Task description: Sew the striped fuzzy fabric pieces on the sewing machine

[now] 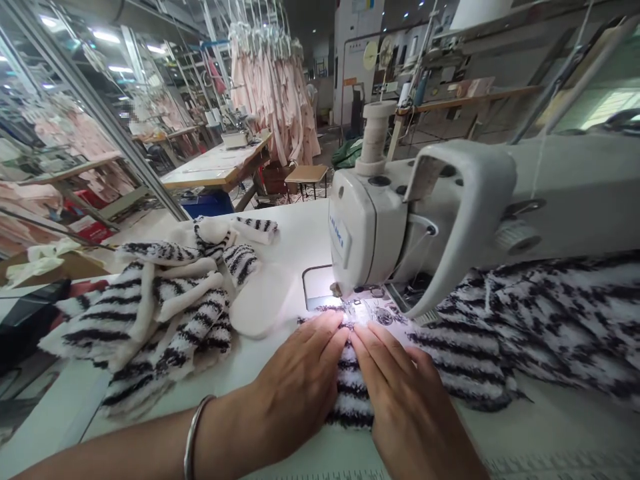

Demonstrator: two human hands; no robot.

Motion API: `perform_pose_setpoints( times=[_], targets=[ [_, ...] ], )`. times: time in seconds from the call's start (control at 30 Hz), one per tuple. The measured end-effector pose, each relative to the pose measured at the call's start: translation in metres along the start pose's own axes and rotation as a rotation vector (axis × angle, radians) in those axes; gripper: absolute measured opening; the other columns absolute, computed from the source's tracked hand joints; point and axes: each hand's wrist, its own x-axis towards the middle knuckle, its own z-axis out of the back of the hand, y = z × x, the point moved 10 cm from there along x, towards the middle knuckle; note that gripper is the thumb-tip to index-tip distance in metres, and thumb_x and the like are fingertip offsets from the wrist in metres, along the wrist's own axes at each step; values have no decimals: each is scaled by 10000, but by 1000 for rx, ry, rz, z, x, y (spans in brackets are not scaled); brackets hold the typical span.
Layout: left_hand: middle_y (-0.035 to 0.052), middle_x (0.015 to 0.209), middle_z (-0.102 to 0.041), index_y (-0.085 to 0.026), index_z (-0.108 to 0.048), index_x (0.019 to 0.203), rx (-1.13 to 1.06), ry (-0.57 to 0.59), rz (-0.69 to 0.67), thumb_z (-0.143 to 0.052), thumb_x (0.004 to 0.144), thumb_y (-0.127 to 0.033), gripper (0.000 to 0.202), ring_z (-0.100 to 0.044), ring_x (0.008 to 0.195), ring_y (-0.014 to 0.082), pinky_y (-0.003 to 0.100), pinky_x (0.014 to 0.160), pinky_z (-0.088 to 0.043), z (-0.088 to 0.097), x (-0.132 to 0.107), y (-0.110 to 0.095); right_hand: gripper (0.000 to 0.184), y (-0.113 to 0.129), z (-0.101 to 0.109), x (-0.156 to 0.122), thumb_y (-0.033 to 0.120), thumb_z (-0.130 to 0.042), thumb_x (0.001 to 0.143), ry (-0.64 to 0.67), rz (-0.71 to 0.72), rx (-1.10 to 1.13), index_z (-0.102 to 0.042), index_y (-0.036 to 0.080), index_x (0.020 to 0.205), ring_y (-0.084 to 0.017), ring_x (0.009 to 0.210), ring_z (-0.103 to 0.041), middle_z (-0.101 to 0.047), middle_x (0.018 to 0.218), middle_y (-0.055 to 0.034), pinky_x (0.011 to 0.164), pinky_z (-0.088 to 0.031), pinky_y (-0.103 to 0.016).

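Both my hands lie on a black-and-white striped fluffy fabric at the front of the sewing machine. My left hand is stretched out, its fingertips pressing the fabric just before the lit needle area. Beside it, my right hand also lies flat, fingers extended and nearly meeting the left ones. Both thumbs are largely hidden. The needle and presser foot are hard to make out in the glare. To the right, more of the striped fabric spreads under the machine's arm.
On the left of the white table lies a heap of striped fluffy pieces, with a plain white piece beside it. A ruler strip runs along the front edge. Behind stand a stool and hanging pink garments.
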Motion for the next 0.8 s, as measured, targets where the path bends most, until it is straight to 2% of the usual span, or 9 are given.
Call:
perform_pose_setpoints(
  times=[0.13, 0.23, 0.33, 0.43, 0.5, 0.6, 0.8],
  targets=[
    [245, 1331, -470, -4, -386, 1315, -6, 23, 9, -397, 854, -43, 463, -413, 1294, 327, 492, 1050, -437, -2, 3, -1, 569, -5, 1, -2, -86, -266, 730, -21, 0, 42, -644, 106, 1108, -195, 1137, -540, -655, 1175, -40, 914, -364, -373],
    [252, 1315, -479, -5, -402, 1292, -44, 25, -12, -402, 880, -65, 417, -432, 1280, 312, 488, 1045, -441, 5, 6, 0, 559, -12, 3, -4, -61, -256, 782, -12, 28, 74, -617, 135, 1160, -182, 1169, -515, -633, 1213, -14, 942, -383, -365],
    [191, 1285, -518, -61, -457, 1261, -151, 57, -4, -453, 914, -121, 352, -482, 1231, 245, 414, 1042, -458, 17, 8, 7, 570, -19, 12, -14, -66, -242, 789, 22, 68, 150, -572, 124, 1213, -133, 1203, -475, -605, 1245, -13, 978, -394, -304],
    [107, 1206, -588, -144, -553, 1180, -250, 95, 4, -492, 926, -154, 261, -557, 1126, 181, 325, 969, -507, 31, 7, 11, 607, -21, 25, -32, -89, -231, 760, 63, 56, 175, -542, 118, 1239, -101, 1210, -450, -591, 1243, -26, 990, -390, -246],
    [89, 1129, -632, -155, -614, 1086, -298, 129, -39, -486, 932, -150, 199, -596, 1055, 168, 296, 910, -529, 37, 7, 7, 597, -14, 32, -46, -70, -261, 762, 73, 55, 150, -537, 136, 1249, -120, 1204, -451, -588, 1235, -30, 985, -399, -259],
    [97, 1076, -654, -133, -644, 1016, -334, 182, -112, -472, 940, -146, 189, -613, 1009, 168, 285, 871, -537, 37, 6, -3, 576, 6, 33, -62, -19, -313, 783, 71, 77, 92, -518, 165, 1289, -161, 1199, -457, -564, 1276, -22, 927, -435, -282],
    [97, 1102, -641, -135, -647, 997, -341, 276, -192, -461, 951, -177, 196, -587, 1060, 186, 317, 931, -513, 21, 2, -9, 580, 25, 20, -67, -43, -304, 766, 49, 44, -29, -579, 169, 1230, -219, 1136, -520, -606, 1241, -44, 843, -438, -332]
  ],
)
